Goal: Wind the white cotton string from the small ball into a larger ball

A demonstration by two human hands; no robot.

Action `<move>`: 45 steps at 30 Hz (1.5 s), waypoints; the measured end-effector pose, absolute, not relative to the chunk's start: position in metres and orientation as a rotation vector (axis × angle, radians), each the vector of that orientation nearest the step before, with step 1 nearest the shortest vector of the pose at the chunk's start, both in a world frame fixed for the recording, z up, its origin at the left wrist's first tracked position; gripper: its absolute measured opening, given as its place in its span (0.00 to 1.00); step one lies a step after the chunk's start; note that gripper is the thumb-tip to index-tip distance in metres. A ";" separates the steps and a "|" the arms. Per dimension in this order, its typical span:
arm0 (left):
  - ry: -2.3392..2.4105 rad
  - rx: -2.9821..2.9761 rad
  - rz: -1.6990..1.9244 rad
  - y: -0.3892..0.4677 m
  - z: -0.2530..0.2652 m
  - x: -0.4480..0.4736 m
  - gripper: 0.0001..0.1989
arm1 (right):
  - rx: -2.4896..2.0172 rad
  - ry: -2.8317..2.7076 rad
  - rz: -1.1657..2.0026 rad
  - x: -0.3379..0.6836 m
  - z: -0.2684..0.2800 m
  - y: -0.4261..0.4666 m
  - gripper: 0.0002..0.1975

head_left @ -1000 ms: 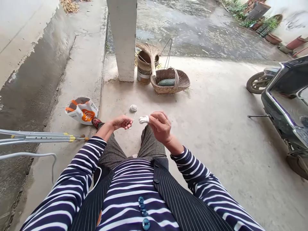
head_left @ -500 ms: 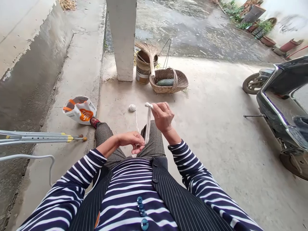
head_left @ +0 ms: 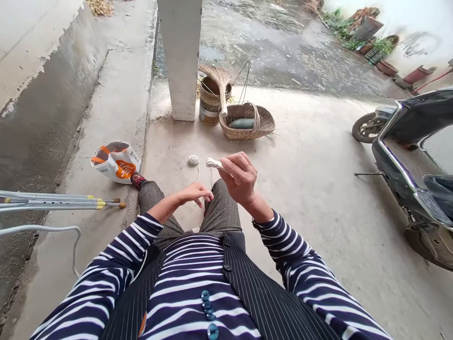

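Note:
My right hand (head_left: 240,175) is closed around a small wound bundle of white cord (head_left: 213,163), whose looped end sticks out to the left past my fingertips. Lower and to the left, my left hand (head_left: 194,192) pinches the cord between thumb and fingers above my lap. A thin strand (head_left: 211,177) hangs between the bundle and the left fingertips. On the floor beyond my knees lies a ball of white cord (head_left: 193,160), and a line runs from it down toward my left hand. Part of that line is hidden behind the hand.
A wicker basket (head_left: 247,130) holding a green gourd stands ahead, beside a bucket (head_left: 208,106) with a straw broom (head_left: 221,80) across it. To the left are a white-and-orange bag (head_left: 118,163) and crutches (head_left: 63,203). A scooter (head_left: 406,160) is parked at right; a pillar (head_left: 181,56) rises ahead.
My right hand has lowered slightly and turned its bundle sideways. My left hand has risen toward it, so the stretch of cord between them is shorter.

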State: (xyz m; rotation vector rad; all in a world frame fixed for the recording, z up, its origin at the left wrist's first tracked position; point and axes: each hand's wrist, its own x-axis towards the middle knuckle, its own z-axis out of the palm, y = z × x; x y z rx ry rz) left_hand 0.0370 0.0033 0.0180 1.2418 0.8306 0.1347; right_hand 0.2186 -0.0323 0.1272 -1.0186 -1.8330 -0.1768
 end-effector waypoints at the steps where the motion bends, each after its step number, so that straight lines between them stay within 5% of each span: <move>1: 0.899 1.297 0.194 0.010 0.019 0.039 0.13 | -1.005 -1.822 -0.172 0.217 0.130 -0.034 0.05; 5: 0.970 1.516 0.491 0.025 0.032 0.045 0.08 | -0.952 -1.760 -0.141 0.213 0.136 -0.036 0.04; 11: 0.667 1.536 0.997 0.005 0.072 0.055 0.18 | -1.062 -1.754 -0.138 0.211 0.138 -0.033 0.07; 16: 0.772 1.556 1.218 -0.011 0.102 0.057 0.17 | -1.097 -1.814 -0.199 0.208 0.136 -0.028 0.09; 45: 1.160 1.417 1.025 0.033 0.043 0.039 0.11 | -1.257 -1.672 -0.078 0.208 0.126 -0.021 0.13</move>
